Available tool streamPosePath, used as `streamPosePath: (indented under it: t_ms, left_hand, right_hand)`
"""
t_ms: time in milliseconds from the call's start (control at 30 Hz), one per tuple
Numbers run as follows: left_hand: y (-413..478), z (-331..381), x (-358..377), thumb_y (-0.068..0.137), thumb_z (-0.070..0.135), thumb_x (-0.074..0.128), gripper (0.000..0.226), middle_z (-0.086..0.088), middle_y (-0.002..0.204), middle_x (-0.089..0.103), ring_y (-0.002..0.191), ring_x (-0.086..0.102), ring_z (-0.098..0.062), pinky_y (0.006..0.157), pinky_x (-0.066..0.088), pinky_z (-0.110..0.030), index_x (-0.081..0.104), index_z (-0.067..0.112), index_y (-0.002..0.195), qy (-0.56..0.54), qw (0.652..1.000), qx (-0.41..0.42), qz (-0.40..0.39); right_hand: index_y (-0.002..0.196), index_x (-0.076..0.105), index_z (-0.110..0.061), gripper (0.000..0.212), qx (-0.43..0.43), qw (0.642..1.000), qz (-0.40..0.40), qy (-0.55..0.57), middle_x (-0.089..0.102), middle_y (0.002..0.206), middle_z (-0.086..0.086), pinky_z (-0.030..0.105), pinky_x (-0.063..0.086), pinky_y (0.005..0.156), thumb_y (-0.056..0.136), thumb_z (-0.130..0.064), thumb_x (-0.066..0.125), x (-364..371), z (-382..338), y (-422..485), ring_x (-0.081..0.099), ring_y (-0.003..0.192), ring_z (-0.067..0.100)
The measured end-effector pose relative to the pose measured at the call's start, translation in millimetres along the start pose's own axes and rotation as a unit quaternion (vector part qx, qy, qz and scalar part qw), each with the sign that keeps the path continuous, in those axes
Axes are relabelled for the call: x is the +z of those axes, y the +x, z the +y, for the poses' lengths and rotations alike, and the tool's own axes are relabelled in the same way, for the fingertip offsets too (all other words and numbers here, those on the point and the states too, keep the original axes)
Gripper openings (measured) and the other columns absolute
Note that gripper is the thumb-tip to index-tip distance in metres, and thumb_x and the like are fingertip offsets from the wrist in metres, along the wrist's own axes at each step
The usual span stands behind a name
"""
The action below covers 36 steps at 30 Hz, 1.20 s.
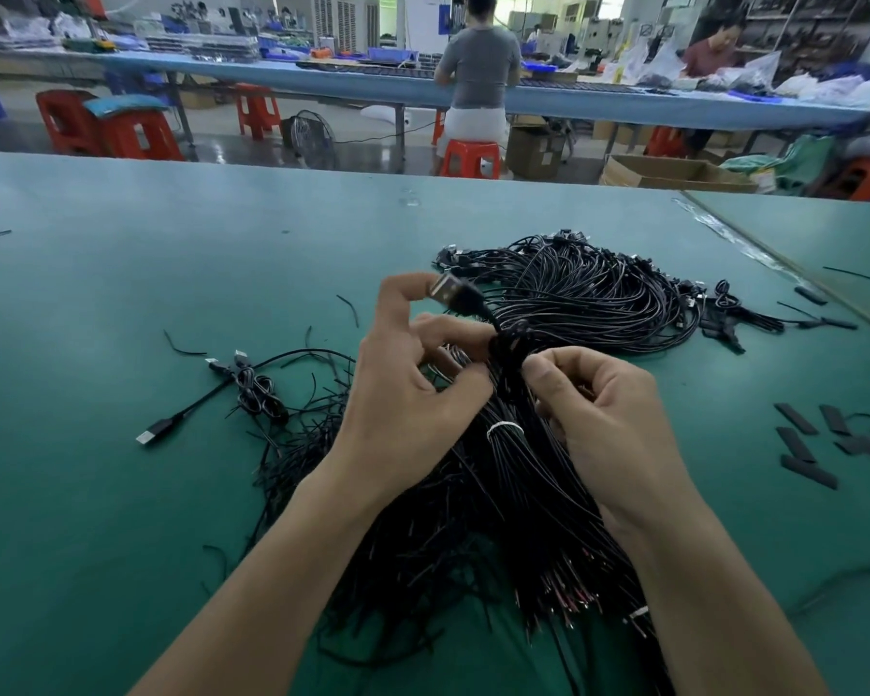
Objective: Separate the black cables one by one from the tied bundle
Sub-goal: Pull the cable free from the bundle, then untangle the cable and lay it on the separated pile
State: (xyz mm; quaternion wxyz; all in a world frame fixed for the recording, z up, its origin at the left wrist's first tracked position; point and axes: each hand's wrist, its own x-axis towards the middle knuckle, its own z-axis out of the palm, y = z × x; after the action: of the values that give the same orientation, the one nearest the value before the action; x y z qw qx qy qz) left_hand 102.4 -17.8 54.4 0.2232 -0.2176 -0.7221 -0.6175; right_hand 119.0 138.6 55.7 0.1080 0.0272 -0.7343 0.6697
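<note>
left hand [407, 394] pinches cable [465, 299], right hand [611, 424] grips bundle [504, 467]

We look through one wide-angle camera worn on the person's head, facing forward and tilted down over the flat green work table [121, 394]. It sits close above the left hand [413, 394] and right hand [609, 424], both mid-frame at the tied bundle of thin black cables [498, 474]. The long blue-topped bench [272, 75] lies far off along the top.
</note>
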Motion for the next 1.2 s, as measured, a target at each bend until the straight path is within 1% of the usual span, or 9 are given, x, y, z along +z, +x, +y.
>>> streamPosePath:
  t_ms: [133,233,300,367,533,767,1000,1100,1200]
  left_hand:
    - [-4,1,6,0.083,0.008,0.053,0.026,0.0,0.094,0.076,0.076,0.068,-0.01,0.065,0.052,-0.027,0.064,0.018,0.104,-0.085,0.995,0.022,-0.055]
    - [-9,-2,11,0.091,0.018,0.052,0.017,0.0,0.083,0.075,0.074,0.07,-0.016,0.067,0.057,-0.035,0.069,0.02,0.091,-0.065,0.994,0.028,-0.088]
    - [-12,-6,15,0.091,0.028,0.059,0.003,0.006,0.074,0.074,0.062,0.067,-0.009,0.06,0.054,-0.027,0.062,0.027,0.09,-0.023,0.994,0.005,-0.111]
    - [-14,-6,19,0.085,0.041,0.067,0.017,0.005,0.067,0.073,0.054,0.065,-0.012,0.053,0.055,-0.031,0.051,0.037,0.087,-0.016,0.994,-0.062,-0.087]
    - [-9,-6,17,0.097,0.039,0.062,0.022,-0.008,0.065,0.072,0.054,0.068,-0.022,0.047,0.051,-0.028,0.058,0.02,0.087,-0.052,0.979,-0.183,-0.074]
    - [-3,3,19,0.088,0.028,0.044,0.045,-0.028,0.108,0.07,0.1,0.07,-0.037,0.094,0.056,-0.049,0.055,-0.007,0.114,-0.239,0.922,-0.282,-0.116]
    - [3,4,8,0.08,0.046,0.056,0.029,-0.011,0.104,0.073,0.078,0.063,-0.013,0.068,0.051,-0.03,0.064,0.018,0.085,-0.315,0.905,-0.285,-0.037]
    - [5,0,5,0.064,0.023,0.087,0.038,-0.01,0.097,0.075,0.08,0.067,-0.015,0.074,0.055,-0.029,0.064,0.017,0.094,-0.258,0.94,-0.224,-0.007]
    - [3,-4,1,0.063,0.002,0.085,0.04,-0.009,0.093,0.076,0.083,0.07,-0.019,0.082,0.058,-0.031,0.064,0.019,0.093,-0.202,0.969,-0.143,-0.019]
  right_hand:
    - [0.076,0.069,-0.017,0.017,0.009,1.0,0.022,0.012,0.054,0.057,-0.006,0.019,0.034,0.047,0.093,-0.019,0.067,1,1,0,0.041,0.053,0.008]
    - [0.078,0.069,-0.014,0.018,0.008,0.999,0.025,0.022,0.057,0.061,-0.002,0.023,0.04,0.05,0.094,-0.018,0.065,2,2,-1,0.045,0.055,0.012]
    - [0.077,0.068,-0.013,0.019,0.007,0.999,0.036,0.025,0.06,0.063,-0.002,0.029,0.049,0.055,0.095,-0.018,0.064,2,2,0,0.051,0.06,0.013]
    - [0.078,0.068,-0.013,0.018,-0.007,0.999,0.046,0.023,0.063,0.065,-0.002,0.039,0.054,0.063,0.095,-0.018,0.065,2,1,0,0.055,0.063,0.014]
    - [0.085,0.07,-0.014,0.011,-0.061,0.997,0.039,-0.02,0.063,0.064,-0.014,0.017,0.045,0.058,0.094,-0.019,0.067,2,-1,-1,0.053,0.058,-0.001]
    - [0.082,0.069,-0.023,0.012,-0.106,0.992,0.011,-0.074,0.07,0.082,-0.001,0.013,0.047,0.065,0.092,-0.016,0.069,1,-4,-1,0.062,0.069,0.0]
    - [0.082,0.071,-0.019,0.01,-0.088,0.992,0.007,-0.094,0.068,0.07,-0.013,0.016,0.044,0.059,0.091,-0.023,0.07,6,-1,-2,0.057,0.06,-0.001]
    - [0.08,0.07,-0.017,0.014,-0.053,0.996,-0.017,-0.071,0.065,0.065,-0.009,0.029,0.044,0.056,0.092,-0.025,0.068,9,1,-4,0.051,0.058,0.006]
    - [0.077,0.07,-0.016,0.018,-0.018,0.999,-0.034,-0.017,0.06,0.06,-0.013,0.017,0.041,0.054,0.094,-0.021,0.067,10,2,-5,0.048,0.056,0.001]
